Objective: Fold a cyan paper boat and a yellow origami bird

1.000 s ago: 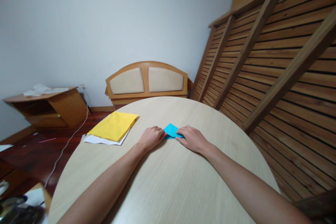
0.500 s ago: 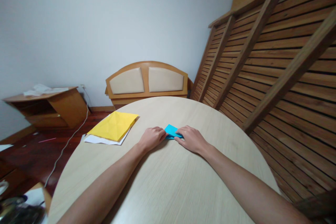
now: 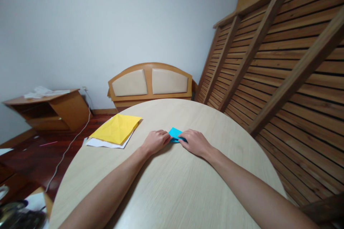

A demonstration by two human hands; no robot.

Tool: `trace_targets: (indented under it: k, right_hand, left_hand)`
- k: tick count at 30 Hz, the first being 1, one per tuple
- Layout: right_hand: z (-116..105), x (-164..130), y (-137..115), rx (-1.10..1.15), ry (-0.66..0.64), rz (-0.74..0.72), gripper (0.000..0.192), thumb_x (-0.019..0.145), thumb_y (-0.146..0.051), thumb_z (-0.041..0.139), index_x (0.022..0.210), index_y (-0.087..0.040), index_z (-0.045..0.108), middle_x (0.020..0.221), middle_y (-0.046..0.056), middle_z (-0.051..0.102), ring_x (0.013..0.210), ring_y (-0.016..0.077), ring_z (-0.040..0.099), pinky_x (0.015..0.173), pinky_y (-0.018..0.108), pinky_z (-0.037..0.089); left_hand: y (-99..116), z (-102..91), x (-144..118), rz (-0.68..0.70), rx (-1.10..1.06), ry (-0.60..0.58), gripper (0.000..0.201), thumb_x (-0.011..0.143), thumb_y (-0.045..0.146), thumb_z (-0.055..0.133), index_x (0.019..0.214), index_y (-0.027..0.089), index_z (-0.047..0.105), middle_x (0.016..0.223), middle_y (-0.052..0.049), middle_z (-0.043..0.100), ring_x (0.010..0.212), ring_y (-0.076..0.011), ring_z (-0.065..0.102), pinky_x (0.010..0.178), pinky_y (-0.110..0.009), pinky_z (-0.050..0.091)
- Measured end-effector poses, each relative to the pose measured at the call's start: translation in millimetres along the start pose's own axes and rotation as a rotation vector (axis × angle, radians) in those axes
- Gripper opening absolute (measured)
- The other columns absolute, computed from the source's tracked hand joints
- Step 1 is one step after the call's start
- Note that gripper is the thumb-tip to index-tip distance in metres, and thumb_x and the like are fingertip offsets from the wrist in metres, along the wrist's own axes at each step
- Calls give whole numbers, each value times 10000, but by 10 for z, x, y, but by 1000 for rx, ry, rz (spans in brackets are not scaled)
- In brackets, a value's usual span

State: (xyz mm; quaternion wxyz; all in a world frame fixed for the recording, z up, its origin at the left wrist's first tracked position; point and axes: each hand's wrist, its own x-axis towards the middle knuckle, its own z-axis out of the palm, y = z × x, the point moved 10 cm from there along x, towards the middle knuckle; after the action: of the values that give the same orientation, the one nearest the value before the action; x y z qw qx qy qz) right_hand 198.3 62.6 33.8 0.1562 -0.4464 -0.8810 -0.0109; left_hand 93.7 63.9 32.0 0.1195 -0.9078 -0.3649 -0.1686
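Between my two hands, a small piece of folded blue paper (image 3: 175,132) lies on the pale round table (image 3: 172,186). My left hand (image 3: 157,140) is closed on its left end, fingers bent together. At the right end, my right hand (image 3: 195,141) pinches the paper with the thumb along the near edge and the fingers over the top. The fingers cover both ends of the paper, so only its middle shows. A slight gap between layers is visible at the near side.
Left on the table, a creased yellow sheet (image 3: 116,128) lies over white paper (image 3: 107,144). Beyond the table stands a headboard (image 3: 149,65) with cream panels. A slatted wooden frame (image 3: 268,61) leans at the right. A low cabinet (image 3: 64,109) and a cable (image 3: 71,144) are at the left.
My right hand's fingers have shifted very slightly on the blue paper. My left hand and the yellow and white sheets stay where they were.
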Motion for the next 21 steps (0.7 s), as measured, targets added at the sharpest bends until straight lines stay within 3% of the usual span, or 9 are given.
trace_targets:
  k: [11, 15, 21]
  right_hand:
    - [-11, 18, -56, -3, 19, -59, 217, 968, -270, 531, 1048, -243, 732, 1016, 61, 746, 963, 216, 655, 812, 297, 452]
    - [-36, 21, -52, 6, 30, -76, 210, 964, -253, 545, 1066, -260, 728, 1014, 51, 744, 956, 202, 644, 817, 294, 445]
    - [-150, 13, -50, 27, 144, -175, 178, 951, -244, 582, 1016, -263, 747, 999, 51, 736, 964, 214, 596, 852, 339, 430]
  left_hand:
    - [30, -16, 1, 4, -13, -8, 436, 1036, 359, 332, 803, 181, 654, 759, -63, 688, 714, -163, 640, 636, -255, 437]
    - [41, -87, -24, -30, -114, 2, 372, 995, 389, 395, 872, 197, 689, 810, -65, 715, 755, -175, 663, 678, -269, 465]
    - [-264, -104, -99, -258, -395, 55, 502, 1016, 343, 248, 901, 208, 717, 901, -46, 753, 840, -182, 685, 802, -296, 496]
